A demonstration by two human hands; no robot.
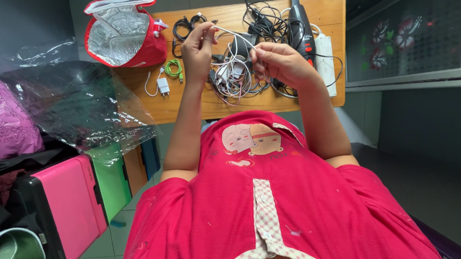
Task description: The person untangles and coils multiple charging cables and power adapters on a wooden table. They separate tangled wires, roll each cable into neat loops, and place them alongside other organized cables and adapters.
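Left hand & right hand each pinch a white cable above the tangle; pulling prob. tightens knots, drags chargers off bench.

Red lunch bag w/ silver lining, white cable.

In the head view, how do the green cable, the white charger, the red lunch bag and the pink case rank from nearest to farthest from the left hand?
From the left hand, which pinches a white cable:
1. Green cable, coiled on the table just lower left of the hand.
2. White charger, a little lower on the table.
3. Red lunch bag, open at the table's left end.
4. Pink case, down on the floor, far left.
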